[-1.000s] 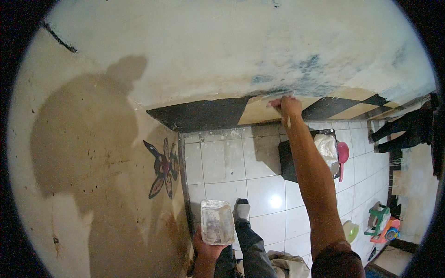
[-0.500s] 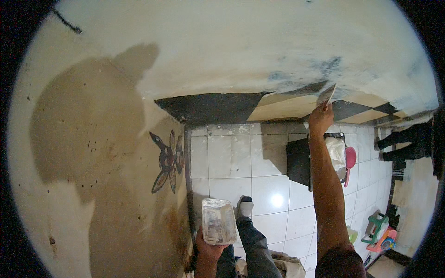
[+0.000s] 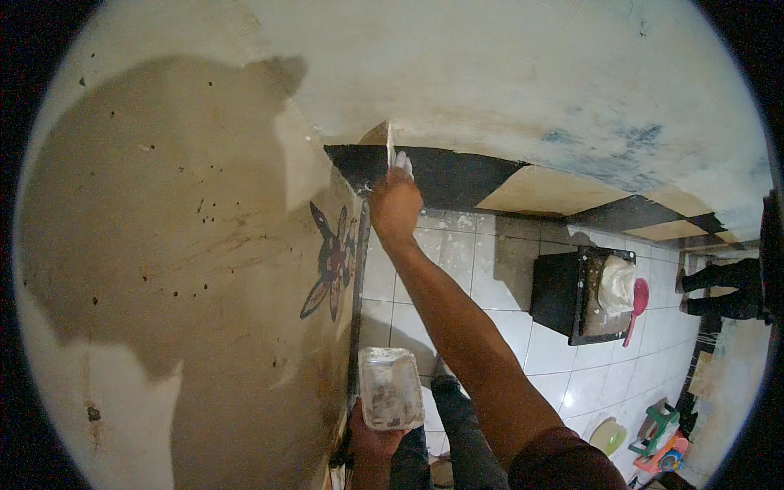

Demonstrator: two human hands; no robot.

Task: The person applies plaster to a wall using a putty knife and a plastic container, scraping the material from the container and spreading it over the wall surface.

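Observation:
My right hand (image 3: 396, 211) is closed around a putty knife (image 3: 389, 147). Its blade stands edge-on to the pale wall (image 3: 457, 90), near the corner, at the upper edge of a black painted patch (image 3: 461, 180). Low at the left, my left hand (image 3: 373, 437) grips the lower end of a clear rectangular plastic tub (image 3: 392, 388), whose inside is smeared with white residue. I cannot make out how much filler is on the blade.
A black box (image 3: 555, 290) on the tiled floor (image 3: 502, 273) carries a bag of white material (image 3: 616, 286) and a pink ladle (image 3: 640, 296). Farther right are a light green bowl (image 3: 608, 435), a green stool (image 3: 656, 429) and a person's dark-clad legs (image 3: 723, 282).
My right hand has swept left along the wall with the putty knife, from the checkered band toward the corner. The view has shifted left; my left hand still holds the tub.

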